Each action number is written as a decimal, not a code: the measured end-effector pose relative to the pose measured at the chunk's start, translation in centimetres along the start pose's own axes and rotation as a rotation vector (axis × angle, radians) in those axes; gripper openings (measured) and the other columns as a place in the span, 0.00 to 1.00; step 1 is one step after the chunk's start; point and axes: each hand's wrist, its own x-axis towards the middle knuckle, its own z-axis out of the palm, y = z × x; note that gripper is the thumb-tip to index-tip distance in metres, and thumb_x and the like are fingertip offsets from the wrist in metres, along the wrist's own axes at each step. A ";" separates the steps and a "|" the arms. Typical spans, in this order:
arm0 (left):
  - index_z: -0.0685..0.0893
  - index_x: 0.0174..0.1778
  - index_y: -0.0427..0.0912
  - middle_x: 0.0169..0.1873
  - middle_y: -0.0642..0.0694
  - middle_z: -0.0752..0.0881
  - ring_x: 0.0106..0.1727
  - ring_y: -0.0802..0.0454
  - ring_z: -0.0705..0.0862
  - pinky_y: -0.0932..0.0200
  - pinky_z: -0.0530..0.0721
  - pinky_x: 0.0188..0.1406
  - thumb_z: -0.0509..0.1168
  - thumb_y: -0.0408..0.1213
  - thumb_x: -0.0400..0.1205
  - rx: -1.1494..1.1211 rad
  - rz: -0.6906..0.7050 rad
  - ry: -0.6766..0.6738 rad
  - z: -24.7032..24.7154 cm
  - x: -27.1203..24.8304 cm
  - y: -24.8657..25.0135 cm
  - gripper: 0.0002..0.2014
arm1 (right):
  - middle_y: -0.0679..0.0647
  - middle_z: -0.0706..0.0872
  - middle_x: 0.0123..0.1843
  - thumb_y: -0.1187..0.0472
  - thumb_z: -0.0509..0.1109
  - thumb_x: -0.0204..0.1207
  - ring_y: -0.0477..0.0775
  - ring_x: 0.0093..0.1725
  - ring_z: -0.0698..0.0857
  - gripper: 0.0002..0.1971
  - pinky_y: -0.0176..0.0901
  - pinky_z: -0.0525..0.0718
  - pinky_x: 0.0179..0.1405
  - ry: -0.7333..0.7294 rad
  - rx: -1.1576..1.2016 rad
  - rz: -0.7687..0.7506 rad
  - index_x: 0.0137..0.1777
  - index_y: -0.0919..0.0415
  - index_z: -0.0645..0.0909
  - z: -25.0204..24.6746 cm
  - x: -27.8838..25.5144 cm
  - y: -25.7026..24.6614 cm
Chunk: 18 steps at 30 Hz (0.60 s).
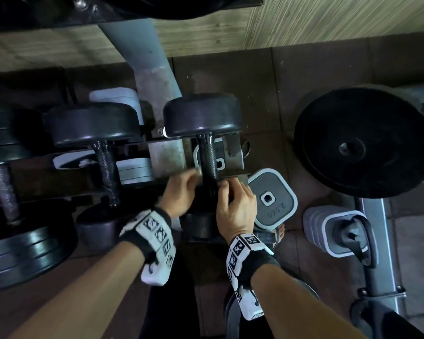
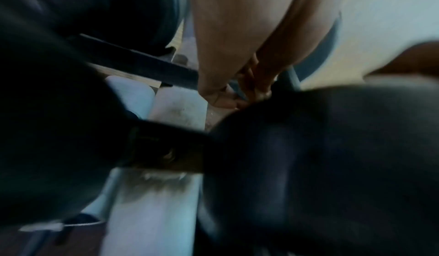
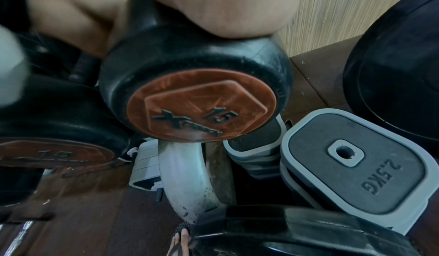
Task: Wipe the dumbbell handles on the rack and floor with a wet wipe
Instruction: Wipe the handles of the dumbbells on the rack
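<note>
A black 15 kg dumbbell lies on the rack, its knurled handle point(image 1: 207, 157) running away from me between a far head point(image 1: 202, 116) and a near head point(image 1: 201, 226). Its brown end cap point(image 3: 202, 106) fills the right wrist view. My left hand point(image 1: 181, 192) reaches the handle's near end from the left, fingers point(image 2: 225, 95) curled and pinching a pale scrap, seemingly the wet wipe point(image 1: 197, 171), though it is blurred. My right hand point(image 1: 235, 204) curls its fingers round the same end from the right. A second dumbbell's handle point(image 1: 107, 167) lies to the left.
A grey rack post point(image 1: 152, 69) rises behind the dumbbells. Grey 2.5 kg square plates point(image 1: 272, 199) and a large round black plate point(image 1: 362, 145) sit on the floor to the right. Stacked black plates point(image 1: 22, 253) lie at the left, a sandalled foot point(image 1: 280, 234) below the rack.
</note>
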 end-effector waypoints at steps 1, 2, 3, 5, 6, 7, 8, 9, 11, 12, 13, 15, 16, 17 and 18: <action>0.87 0.47 0.40 0.38 0.54 0.86 0.38 0.67 0.81 0.74 0.75 0.42 0.60 0.27 0.88 -0.001 -0.046 -0.054 0.3 -0.8 -0.4 0.11 | 0.52 0.85 0.36 0.50 0.55 0.82 0.62 0.40 0.81 0.18 0.57 0.79 0.44 -0.007 -0.005 0.004 0.41 0.58 0.82 0.0 0.0 0.0; 0.87 0.48 0.42 0.40 0.55 0.87 0.39 0.69 0.82 0.76 0.75 0.43 0.60 0.27 0.88 -0.002 -0.068 -0.099 0.2 -1.0 -0.6 0.11 | 0.51 0.85 0.36 0.49 0.55 0.82 0.62 0.40 0.81 0.18 0.57 0.79 0.44 -0.011 -0.009 0.006 0.41 0.58 0.82 0.0 0.0 0.0; 0.87 0.47 0.42 0.40 0.53 0.87 0.38 0.71 0.81 0.75 0.74 0.42 0.61 0.28 0.88 0.001 -0.051 -0.125 -0.1 -0.5 -0.8 0.11 | 0.52 0.85 0.36 0.49 0.55 0.81 0.62 0.40 0.81 0.18 0.58 0.79 0.44 -0.008 -0.009 0.007 0.41 0.58 0.82 0.0 0.0 0.0; 0.86 0.45 0.40 0.38 0.49 0.85 0.35 0.71 0.80 0.72 0.73 0.40 0.59 0.33 0.90 -0.006 0.007 -0.075 -1.4 1.4 -0.2 0.12 | 0.52 0.85 0.36 0.50 0.55 0.81 0.63 0.41 0.81 0.18 0.58 0.80 0.43 -0.002 -0.005 0.006 0.40 0.58 0.83 0.0 -0.1 0.1; 0.87 0.47 0.37 0.39 0.49 0.85 0.36 0.68 0.79 0.71 0.73 0.40 0.58 0.35 0.90 -0.012 0.018 -0.008 -2.0 2.6 0.4 0.13 | 0.52 0.85 0.36 0.50 0.56 0.81 0.63 0.41 0.81 0.18 0.59 0.80 0.43 0.003 -0.001 0.004 0.40 0.58 0.83 0.0 0.0 0.0; 0.87 0.50 0.34 0.39 0.49 0.84 0.38 0.63 0.79 0.72 0.72 0.39 0.58 0.35 0.90 -0.013 0.016 0.049 -2.5 3.7 1.1 0.13 | 0.52 0.85 0.36 0.50 0.56 0.81 0.63 0.41 0.82 0.18 0.58 0.80 0.43 0.008 0.002 0.001 0.40 0.58 0.83 0.0 0.0 0.0; 0.86 0.51 0.32 0.38 0.51 0.83 0.37 0.61 0.78 0.73 0.71 0.38 0.58 0.33 0.90 -0.019 0.010 0.092 -2.7 4.4 1.7 0.13 | 0.52 0.84 0.35 0.50 0.56 0.81 0.63 0.40 0.81 0.18 0.58 0.80 0.43 0.007 0.003 -0.001 0.40 0.58 0.83 0.0 0.0 0.0; 0.85 0.51 0.30 0.36 0.53 0.81 0.35 0.61 0.76 0.73 0.70 0.36 0.58 0.30 0.89 -0.032 0.004 0.120 -2.7 4.8 1.9 0.11 | 0.52 0.84 0.35 0.50 0.56 0.82 0.63 0.40 0.81 0.18 0.58 0.80 0.43 0.003 0.004 -0.001 0.40 0.58 0.83 0.0 0.0 -0.1; 0.84 0.55 0.28 0.37 0.50 0.82 0.35 0.58 0.76 0.66 0.71 0.37 0.57 0.28 0.89 -0.039 -0.046 0.111 -2.2 4.7 1.6 0.11 | 0.51 0.84 0.35 0.50 0.56 0.82 0.62 0.40 0.81 0.18 0.58 0.80 0.43 -0.001 0.010 0.001 0.40 0.58 0.82 0.0 0.0 -0.2; 0.84 0.56 0.29 0.40 0.46 0.84 0.38 0.54 0.79 0.63 0.73 0.40 0.57 0.29 0.89 -0.043 -0.067 0.084 -1.8 4.2 1.3 0.11 | 0.51 0.84 0.35 0.51 0.56 0.81 0.62 0.40 0.81 0.18 0.58 0.80 0.43 0.000 0.010 0.001 0.40 0.58 0.82 -0.1 0.0 -0.1; 0.85 0.55 0.31 0.42 0.43 0.85 0.40 0.54 0.80 0.63 0.74 0.41 0.57 0.30 0.90 -0.052 -0.073 0.040 -1.5 3.5 0.9 0.11 | 0.51 0.84 0.35 0.51 0.56 0.81 0.62 0.40 0.81 0.18 0.58 0.80 0.43 0.000 0.008 0.003 0.40 0.58 0.82 0.0 0.0 -0.1; 0.83 0.44 0.37 0.36 0.49 0.84 0.36 0.62 0.79 0.69 0.74 0.38 0.57 0.32 0.90 -0.043 -0.107 -0.095 -1.0 1.8 0.3 0.12 | 0.52 0.85 0.36 0.51 0.56 0.81 0.63 0.41 0.81 0.18 0.59 0.80 0.44 -0.010 0.001 0.008 0.39 0.58 0.82 0.0 0.0 0.0; 0.81 0.40 0.41 0.35 0.51 0.83 0.35 0.64 0.78 0.69 0.74 0.38 0.57 0.33 0.90 -0.031 -0.148 -0.168 -0.8 1.1 0.2 0.13 | 0.52 0.85 0.36 0.51 0.56 0.81 0.63 0.41 0.81 0.18 0.59 0.80 0.44 -0.013 0.000 0.007 0.39 0.59 0.82 0.0 0.0 0.0; 0.81 0.38 0.43 0.35 0.52 0.83 0.36 0.63 0.78 0.67 0.74 0.40 0.58 0.33 0.90 -0.022 -0.190 -0.225 -0.7 0.7 0.2 0.14 | 0.52 0.84 0.36 0.51 0.56 0.81 0.63 0.41 0.81 0.18 0.59 0.81 0.44 -0.014 -0.002 0.006 0.39 0.59 0.82 -0.1 0.0 0.0; 0.81 0.39 0.43 0.36 0.51 0.83 0.37 0.62 0.78 0.65 0.74 0.41 0.58 0.33 0.90 -0.032 -0.223 -0.261 -0.7 0.6 0.3 0.14 | 0.52 0.84 0.36 0.51 0.56 0.81 0.63 0.41 0.81 0.18 0.59 0.81 0.44 -0.016 -0.002 0.006 0.39 0.59 0.82 -0.1 0.0 0.0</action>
